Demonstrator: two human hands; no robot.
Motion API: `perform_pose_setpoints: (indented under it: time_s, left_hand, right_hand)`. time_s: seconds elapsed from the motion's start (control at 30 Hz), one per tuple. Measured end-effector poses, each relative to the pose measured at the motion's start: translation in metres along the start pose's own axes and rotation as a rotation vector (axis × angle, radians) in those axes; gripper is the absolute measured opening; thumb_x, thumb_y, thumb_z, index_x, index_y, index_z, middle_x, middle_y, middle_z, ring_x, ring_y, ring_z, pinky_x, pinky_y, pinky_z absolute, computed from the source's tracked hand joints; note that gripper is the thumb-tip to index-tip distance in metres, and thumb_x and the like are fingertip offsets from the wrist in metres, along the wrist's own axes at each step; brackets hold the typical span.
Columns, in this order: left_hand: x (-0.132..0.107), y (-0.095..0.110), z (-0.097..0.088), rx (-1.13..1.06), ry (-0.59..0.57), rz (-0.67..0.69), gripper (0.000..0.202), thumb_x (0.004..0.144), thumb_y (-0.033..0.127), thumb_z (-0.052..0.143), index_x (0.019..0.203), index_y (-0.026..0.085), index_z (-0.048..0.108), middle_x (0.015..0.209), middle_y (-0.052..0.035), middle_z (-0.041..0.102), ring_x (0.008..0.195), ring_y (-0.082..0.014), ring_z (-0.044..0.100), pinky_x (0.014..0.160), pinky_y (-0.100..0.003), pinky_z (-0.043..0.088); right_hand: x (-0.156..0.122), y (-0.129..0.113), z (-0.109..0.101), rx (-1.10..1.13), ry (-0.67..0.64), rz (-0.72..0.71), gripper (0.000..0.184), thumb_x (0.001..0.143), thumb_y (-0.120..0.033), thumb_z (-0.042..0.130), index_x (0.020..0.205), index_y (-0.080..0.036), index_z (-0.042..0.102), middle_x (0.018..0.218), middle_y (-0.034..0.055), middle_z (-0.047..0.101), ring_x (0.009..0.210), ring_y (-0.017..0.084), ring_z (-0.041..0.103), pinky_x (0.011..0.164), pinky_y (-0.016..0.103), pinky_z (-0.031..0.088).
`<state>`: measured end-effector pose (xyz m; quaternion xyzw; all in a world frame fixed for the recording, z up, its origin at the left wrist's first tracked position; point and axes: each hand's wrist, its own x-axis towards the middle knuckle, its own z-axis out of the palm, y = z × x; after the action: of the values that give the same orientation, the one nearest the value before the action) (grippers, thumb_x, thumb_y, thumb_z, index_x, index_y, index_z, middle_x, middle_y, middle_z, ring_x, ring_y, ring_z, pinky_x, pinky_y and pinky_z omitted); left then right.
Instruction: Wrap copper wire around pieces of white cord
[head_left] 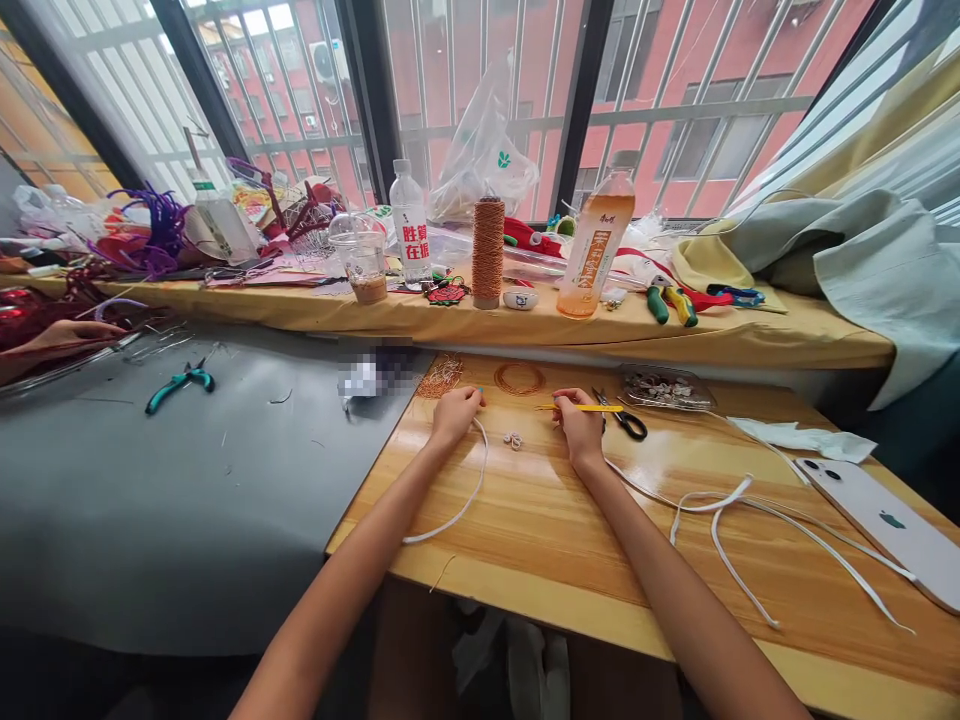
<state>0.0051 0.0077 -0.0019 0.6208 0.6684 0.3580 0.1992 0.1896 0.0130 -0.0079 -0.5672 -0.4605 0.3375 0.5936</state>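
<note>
My left hand (456,416) is closed at the back of the wooden table, fingers pinched round the end of a white cord (480,480) that curves down to the table's front. A tiny teal spot shows at its fingertips. In my right hand (579,425) is a slim yellow-handled tool (600,408) with a thin tip pointing left; its exact kind is unclear. Between the hands lies a small white looped knot (513,440). Behind it rests a coil of copper-coloured wire (519,378). Black-handled scissors (630,424) lie just right of my right hand.
More white cords (739,500) and a phone (885,525) lie at right, below a clear tray (666,388) of small pieces. The ledge holds a thread spool (488,250) and bottles (596,240). Teal pliers (180,382) and another person's hand (71,342) are at left.
</note>
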Motion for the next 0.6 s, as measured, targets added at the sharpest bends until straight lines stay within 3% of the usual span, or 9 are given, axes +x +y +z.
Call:
perform_pose_setpoints:
  time_s: [0.4, 0.6]
  left_hand:
    - [-0.0027, -0.0075, -0.0089, -0.201, 0.004, 0.000, 0.035, 0.074, 0.034, 0.033, 0.068, 0.014, 0.062, 0.053, 0.0012, 0.049, 0.058, -0.0110, 0.045, 0.054, -0.021, 0.032]
    - [-0.0022, -0.0054, -0.0092, -0.194, 0.003, 0.025, 0.033, 0.075, 0.033, 0.035, 0.066, 0.015, 0.061, 0.052, 0.0018, 0.048, 0.055, -0.0104, 0.044, 0.053, -0.020, 0.032]
  right_hand:
    - [-0.0024, -0.0035, 0.0027, -0.011, -0.020, -0.001, 0.013, 0.060, -0.024, 0.045, 0.066, -0.018, 0.055, 0.054, -0.0034, 0.052, 0.046, 0.009, 0.046, 0.047, 0.022, 0.034]
    - [-0.0063, -0.0092, 0.0014, -0.013, -0.027, -0.002, 0.012, 0.060, -0.022, 0.045, 0.065, -0.018, 0.055, 0.048, -0.0044, 0.049, 0.046, 0.010, 0.045, 0.047, 0.022, 0.033]
